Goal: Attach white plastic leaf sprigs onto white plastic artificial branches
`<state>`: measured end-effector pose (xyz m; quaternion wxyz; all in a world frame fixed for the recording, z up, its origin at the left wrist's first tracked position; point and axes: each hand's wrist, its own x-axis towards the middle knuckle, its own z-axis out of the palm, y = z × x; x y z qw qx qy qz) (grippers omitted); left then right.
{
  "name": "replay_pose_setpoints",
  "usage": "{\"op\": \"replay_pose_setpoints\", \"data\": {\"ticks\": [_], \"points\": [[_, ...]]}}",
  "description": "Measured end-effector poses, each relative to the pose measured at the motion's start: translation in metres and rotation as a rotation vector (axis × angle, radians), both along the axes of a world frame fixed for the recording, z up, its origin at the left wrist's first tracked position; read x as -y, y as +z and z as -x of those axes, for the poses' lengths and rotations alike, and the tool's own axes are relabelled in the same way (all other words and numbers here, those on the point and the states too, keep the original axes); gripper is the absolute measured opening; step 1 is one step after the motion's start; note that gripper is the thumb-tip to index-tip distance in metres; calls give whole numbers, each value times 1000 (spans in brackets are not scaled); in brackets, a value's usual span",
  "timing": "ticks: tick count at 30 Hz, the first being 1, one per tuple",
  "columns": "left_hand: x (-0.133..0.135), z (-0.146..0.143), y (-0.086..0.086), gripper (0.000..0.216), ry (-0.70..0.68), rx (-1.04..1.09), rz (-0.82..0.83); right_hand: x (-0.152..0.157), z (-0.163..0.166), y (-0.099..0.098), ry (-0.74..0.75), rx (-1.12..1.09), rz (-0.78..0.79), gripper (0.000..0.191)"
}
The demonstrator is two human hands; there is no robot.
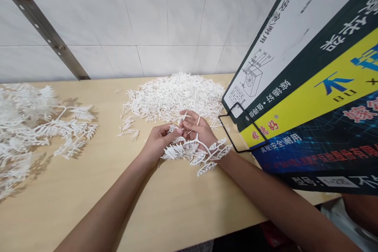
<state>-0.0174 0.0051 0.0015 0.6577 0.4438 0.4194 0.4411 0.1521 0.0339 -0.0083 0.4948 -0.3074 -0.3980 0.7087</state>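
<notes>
Over the table, both hands meet around a white plastic sprue (177,152) with branching stems and rows of thin little pieces. My left hand (159,140) pinches part of it, thumb against the curled fingers. My right hand (203,129) has its fingers bent around small white pieces at the top, while the sprue's branches hang below its palm and across the wrist. Exactly what lies between the right fingertips is partly hidden. Just beyond the hands is a big pile of loose thin white pieces (177,96).
More branched white sprues (38,130) are heaped at the left. A large printed cardboard box (283,114) leans in from the right, a thin black loop at its lower corner. Behind are a tiled wall (165,19) and a metal bracket (49,33). Someone's arm (362,210) shows lower right.
</notes>
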Motion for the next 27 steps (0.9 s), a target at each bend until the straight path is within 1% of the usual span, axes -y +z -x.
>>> {"op": "replay_pose_setpoints", "data": {"ticks": [2,3,7,9,12,14,17,20,21,23,25,27], "points": [[0,-2,0,40,72,-46,-5,4,2,1,-81,32,-56,57],[0,-2,-1,40,84,-72,-27,6,3,2,-80,76,-88,57],[1,-2,-4,32,37,-234,-164,12,4,5,4,338,-225,40],[3,-1,-3,30,13,-342,-224,10,3,3,-32,422,-257,32],[4,0,0,28,-4,-475,-298,4,3,-4,-129,489,-292,24],[5,0,2,28,-27,-484,-309,3,3,-7,-180,541,-346,20],[6,-1,5,34,-56,-416,-281,9,4,-7,-309,673,-456,15],[6,-2,5,44,-1,-353,-210,18,5,-4,-441,773,-525,17],[6,-2,5,45,27,-327,-183,20,5,-3,-462,771,-519,19],[5,-2,4,45,70,-270,-149,22,5,-3,-445,720,-469,23],[4,-1,4,42,67,-218,-131,21,4,-3,-362,622,-396,28],[5,-1,4,38,32,-163,-99,18,4,-3,-228,465,-297,31]]}}
